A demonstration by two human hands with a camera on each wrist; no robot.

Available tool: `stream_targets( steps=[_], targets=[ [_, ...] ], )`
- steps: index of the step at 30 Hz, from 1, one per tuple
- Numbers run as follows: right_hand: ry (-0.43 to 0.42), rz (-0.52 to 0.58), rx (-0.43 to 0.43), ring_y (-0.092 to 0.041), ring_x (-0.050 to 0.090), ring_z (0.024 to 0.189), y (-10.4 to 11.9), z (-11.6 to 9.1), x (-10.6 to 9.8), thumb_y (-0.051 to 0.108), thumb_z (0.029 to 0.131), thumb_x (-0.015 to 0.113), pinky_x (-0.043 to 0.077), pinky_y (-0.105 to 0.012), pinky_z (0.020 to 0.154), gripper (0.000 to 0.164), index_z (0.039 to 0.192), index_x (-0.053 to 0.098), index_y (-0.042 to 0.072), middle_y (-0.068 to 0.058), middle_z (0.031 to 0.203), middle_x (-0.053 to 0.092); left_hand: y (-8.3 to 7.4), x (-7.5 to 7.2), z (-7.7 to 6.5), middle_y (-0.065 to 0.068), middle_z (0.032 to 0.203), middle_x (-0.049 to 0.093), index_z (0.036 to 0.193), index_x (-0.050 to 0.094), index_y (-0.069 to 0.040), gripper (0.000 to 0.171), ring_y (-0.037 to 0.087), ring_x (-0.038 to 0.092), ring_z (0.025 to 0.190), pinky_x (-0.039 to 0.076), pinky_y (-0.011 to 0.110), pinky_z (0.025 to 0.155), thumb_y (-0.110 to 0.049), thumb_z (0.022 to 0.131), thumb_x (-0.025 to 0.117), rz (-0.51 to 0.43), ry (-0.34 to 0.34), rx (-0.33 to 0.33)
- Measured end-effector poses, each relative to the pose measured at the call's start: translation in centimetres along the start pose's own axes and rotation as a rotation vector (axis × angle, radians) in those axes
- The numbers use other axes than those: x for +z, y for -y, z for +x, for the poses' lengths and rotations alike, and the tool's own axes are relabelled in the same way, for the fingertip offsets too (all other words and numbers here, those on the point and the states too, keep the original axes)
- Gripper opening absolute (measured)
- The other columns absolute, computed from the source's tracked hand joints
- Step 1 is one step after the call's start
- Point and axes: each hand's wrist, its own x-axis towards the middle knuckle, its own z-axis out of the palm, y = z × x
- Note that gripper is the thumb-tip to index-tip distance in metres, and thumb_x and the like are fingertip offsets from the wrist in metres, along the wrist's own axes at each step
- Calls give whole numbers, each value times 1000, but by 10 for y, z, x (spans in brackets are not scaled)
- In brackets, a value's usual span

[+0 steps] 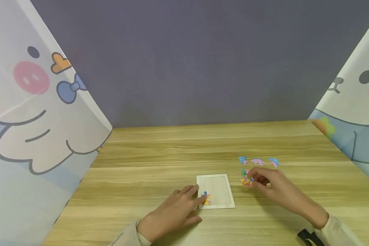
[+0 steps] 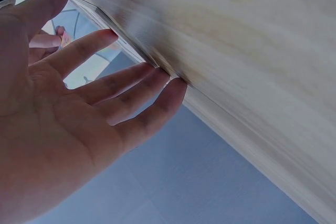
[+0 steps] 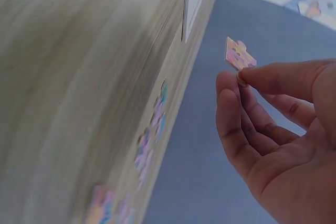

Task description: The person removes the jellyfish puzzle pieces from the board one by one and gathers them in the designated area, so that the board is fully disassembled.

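Between thumb and fingertips my right hand (image 1: 272, 181) pinches a yellow-and-pink jigsaw puzzle piece (image 1: 245, 182). The right wrist view shows this piece (image 3: 240, 53) raised off the table, its knob pointing up. My left hand (image 1: 178, 208) lies at the left side of a white puzzle tray (image 1: 230, 198), fingers extended. Its index fingertip rests on another jigsaw piece (image 1: 206, 201) with yellow, pink and blue, set in the tray's lower left corner. In the left wrist view, the other fingertips (image 2: 178, 85) touch down by the tray's edge.
Loose jigsaw pieces lie right of the tray: a blue-and-pink one (image 1: 242, 160), a pink one with an eye (image 1: 257, 161) and another blue-and-pink one (image 1: 274, 162) in a row. A green-and-blue piece (image 1: 243, 173) is partly hidden behind the right hand. A grey wall (image 1: 184, 68) bounds the table's back.
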Motion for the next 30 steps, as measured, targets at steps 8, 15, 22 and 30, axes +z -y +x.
stream_targets(
  steps=[8, 15, 22, 30],
  targets=[
    [-37, 33, 39, -3, 61, 73, -18, -11, -4, -5, 85, 72, 54, -23, 62, 24, 99, 69, 14, 10, 83, 66, -1, -1, -2, 12, 140, 52, 143, 56, -25, 57, 23, 55, 124, 54, 39, 83, -49, 92, 67, -11, 16, -18],
    [9, 16, 89, -1, 58, 70, -34, -18, -9, -5, 85, 72, 51, -23, 58, 23, 99, 70, 14, 11, 79, 65, 0, -1, 0, 14, 139, 53, 143, 56, -24, 58, 24, 55, 124, 55, 39, 81, -48, 92, 68, 5, -4, -5],
    [59, -31, 124, 1, 55, 68, -46, -23, -13, -3, 84, 73, 49, -23, 57, 22, 98, 71, 14, 12, 80, 63, -1, 0, 0, 15, 145, 50, 145, 53, -25, 60, 27, 52, 129, 55, 43, 86, -50, 92, 66, -17, 40, -34],
    [68, -67, 70, 3, 55, 68, -55, -26, -14, -9, 80, 74, 49, -23, 55, 28, 96, 71, 13, 12, 79, 64, 0, 1, -1, 16, 142, 51, 144, 54, -24, 59, 27, 54, 126, 55, 42, 85, -49, 93, 67, -6, 19, -17]
  ],
)
